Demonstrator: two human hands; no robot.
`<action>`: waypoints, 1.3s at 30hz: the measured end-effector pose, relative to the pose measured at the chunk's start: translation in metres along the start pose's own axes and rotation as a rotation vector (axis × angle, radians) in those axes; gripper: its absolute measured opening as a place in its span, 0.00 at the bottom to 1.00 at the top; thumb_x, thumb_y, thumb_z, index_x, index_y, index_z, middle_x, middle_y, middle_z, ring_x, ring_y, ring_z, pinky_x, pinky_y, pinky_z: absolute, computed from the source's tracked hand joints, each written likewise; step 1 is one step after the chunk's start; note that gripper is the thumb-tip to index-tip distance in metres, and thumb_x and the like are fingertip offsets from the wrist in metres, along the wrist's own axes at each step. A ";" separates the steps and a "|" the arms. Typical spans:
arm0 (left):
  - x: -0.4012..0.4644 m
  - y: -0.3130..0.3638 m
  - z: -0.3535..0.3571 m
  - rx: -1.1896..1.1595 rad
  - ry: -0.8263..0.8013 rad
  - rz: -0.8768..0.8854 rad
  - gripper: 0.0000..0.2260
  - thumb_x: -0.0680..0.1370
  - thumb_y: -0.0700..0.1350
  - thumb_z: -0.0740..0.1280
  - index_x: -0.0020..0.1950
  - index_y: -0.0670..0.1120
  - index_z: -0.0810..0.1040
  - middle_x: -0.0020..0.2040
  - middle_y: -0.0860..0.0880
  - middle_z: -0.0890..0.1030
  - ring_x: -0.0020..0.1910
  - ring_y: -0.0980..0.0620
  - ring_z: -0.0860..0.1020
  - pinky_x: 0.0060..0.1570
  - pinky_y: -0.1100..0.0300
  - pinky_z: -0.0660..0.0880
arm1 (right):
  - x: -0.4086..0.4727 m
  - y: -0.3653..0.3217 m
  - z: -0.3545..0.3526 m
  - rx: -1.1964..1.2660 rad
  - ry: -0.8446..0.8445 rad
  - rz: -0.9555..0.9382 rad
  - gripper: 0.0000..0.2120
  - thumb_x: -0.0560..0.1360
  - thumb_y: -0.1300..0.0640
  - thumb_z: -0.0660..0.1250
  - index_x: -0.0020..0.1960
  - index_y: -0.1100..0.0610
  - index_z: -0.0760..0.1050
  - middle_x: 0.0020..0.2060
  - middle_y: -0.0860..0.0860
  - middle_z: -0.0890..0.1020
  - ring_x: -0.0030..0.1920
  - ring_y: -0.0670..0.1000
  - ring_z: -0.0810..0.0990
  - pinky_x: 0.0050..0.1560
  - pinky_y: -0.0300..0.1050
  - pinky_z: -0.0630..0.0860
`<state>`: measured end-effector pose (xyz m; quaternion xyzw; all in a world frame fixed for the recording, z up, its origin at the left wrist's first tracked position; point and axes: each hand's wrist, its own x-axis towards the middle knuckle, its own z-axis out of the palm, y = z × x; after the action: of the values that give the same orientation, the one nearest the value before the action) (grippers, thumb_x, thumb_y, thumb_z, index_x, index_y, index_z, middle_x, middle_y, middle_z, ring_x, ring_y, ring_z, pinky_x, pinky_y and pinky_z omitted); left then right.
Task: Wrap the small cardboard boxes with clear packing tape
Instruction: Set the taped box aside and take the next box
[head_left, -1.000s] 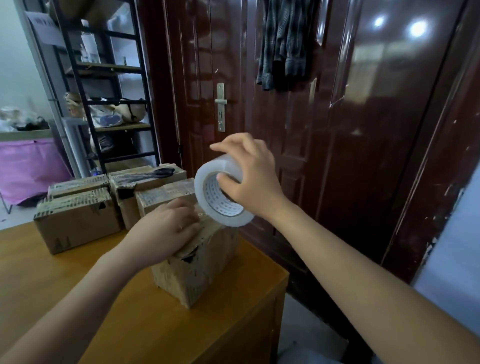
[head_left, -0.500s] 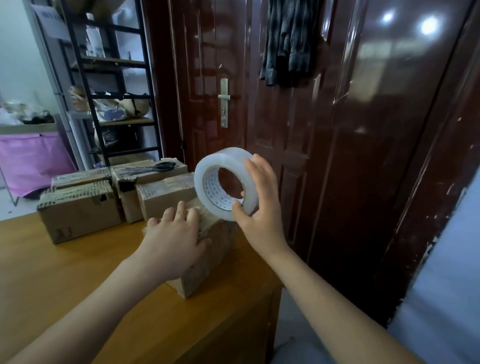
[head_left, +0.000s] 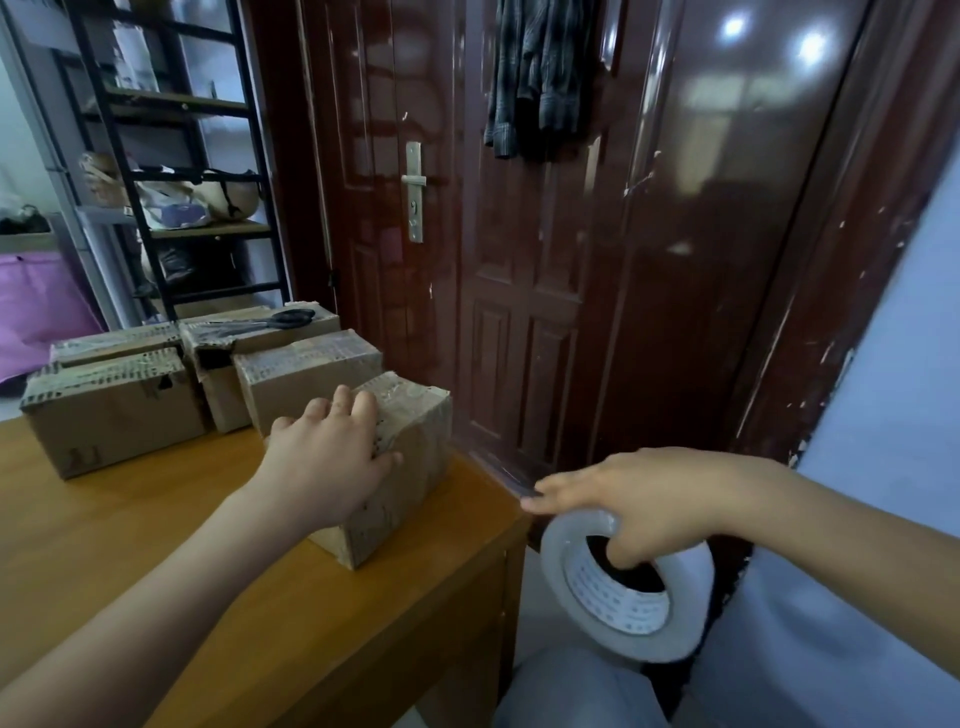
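Note:
A small cardboard box (head_left: 415, 447) stands near the right edge of the wooden table (head_left: 260, 597). My left hand (head_left: 332, 462) lies flat on its top and near side, pressing it down. My right hand (head_left: 639, 504) grips a roll of clear packing tape (head_left: 623, 592) with the thumb through its core, held beyond the table's right edge and below the tabletop level. A thin strip of clear tape (head_left: 498, 470) stretches from the box down to the roll.
Several other cardboard boxes (head_left: 114, 410) are grouped at the table's back left, with black scissors (head_left: 283, 320) lying on one. A dark red door (head_left: 519, 234) stands close behind. A black shelf rack (head_left: 171, 156) is at the back left.
My right hand has carried the tape roll from above the box down and right past the table's edge, drawing tape out. My left hand stayed on the box.

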<state>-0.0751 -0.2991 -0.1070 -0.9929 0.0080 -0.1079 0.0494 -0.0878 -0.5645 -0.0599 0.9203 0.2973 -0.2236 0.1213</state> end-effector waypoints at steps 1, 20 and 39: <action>0.001 0.000 -0.002 -0.036 0.011 -0.011 0.20 0.80 0.61 0.56 0.62 0.47 0.64 0.63 0.47 0.71 0.62 0.45 0.72 0.55 0.49 0.73 | -0.002 -0.001 -0.001 0.008 -0.014 0.002 0.39 0.76 0.60 0.61 0.77 0.35 0.46 0.77 0.36 0.48 0.29 0.23 0.67 0.29 0.33 0.67; 0.018 -0.057 0.013 -1.022 -0.133 -0.230 0.18 0.81 0.44 0.64 0.69 0.58 0.66 0.66 0.47 0.73 0.62 0.46 0.73 0.61 0.49 0.71 | 0.079 -0.026 -0.044 -0.097 0.212 -0.071 0.35 0.71 0.55 0.63 0.73 0.33 0.58 0.64 0.45 0.75 0.40 0.49 0.79 0.30 0.44 0.67; 0.022 -0.036 -0.014 -1.268 -0.394 -0.127 0.40 0.45 0.66 0.75 0.52 0.48 0.81 0.47 0.44 0.85 0.43 0.46 0.84 0.47 0.52 0.76 | 0.039 -0.021 -0.096 0.334 0.749 -0.119 0.27 0.72 0.55 0.72 0.70 0.47 0.70 0.55 0.45 0.69 0.54 0.42 0.70 0.47 0.35 0.69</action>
<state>-0.0567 -0.2648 -0.0849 -0.8294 0.0021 0.0984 -0.5500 -0.0396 -0.4945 0.0028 0.9263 0.3330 0.0747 -0.1595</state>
